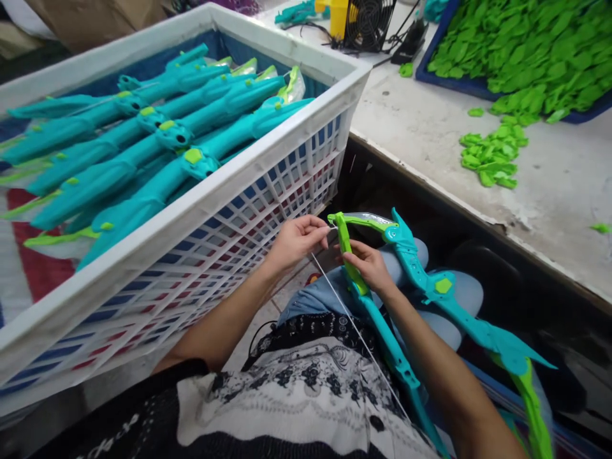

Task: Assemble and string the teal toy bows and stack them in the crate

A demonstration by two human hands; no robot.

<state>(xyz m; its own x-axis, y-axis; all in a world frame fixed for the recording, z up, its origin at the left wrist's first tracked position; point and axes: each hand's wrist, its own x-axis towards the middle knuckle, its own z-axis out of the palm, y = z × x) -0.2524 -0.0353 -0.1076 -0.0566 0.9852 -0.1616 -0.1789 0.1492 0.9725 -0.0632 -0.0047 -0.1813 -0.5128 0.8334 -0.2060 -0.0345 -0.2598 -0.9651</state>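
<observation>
A teal and green toy bow (pixel 442 287) lies across my lap, one limb tip pointing away from me and the other down at the lower right. My left hand (pixel 299 243) pinches the end of a white string (pixel 351 308) close to the bow's far tip. From there the string runs down over my shirt to the lower right. My right hand (pixel 369 264) grips a green bar (pixel 343 233) with its fingers wrapped round it. That bar sits at the end of a long teal tube (pixel 387 338), and its top touches the bow's tip.
On my left stands a white plastic crate (pixel 268 172) stacked with several teal toy bows (pixel 157 134). A worktable (pixel 396 127) on the right carries a blue tray (pixel 423 76) of green plastic pieces (pixel 530 51), loose green pieces (pixel 495 153) and a small black fan (pixel 368 24).
</observation>
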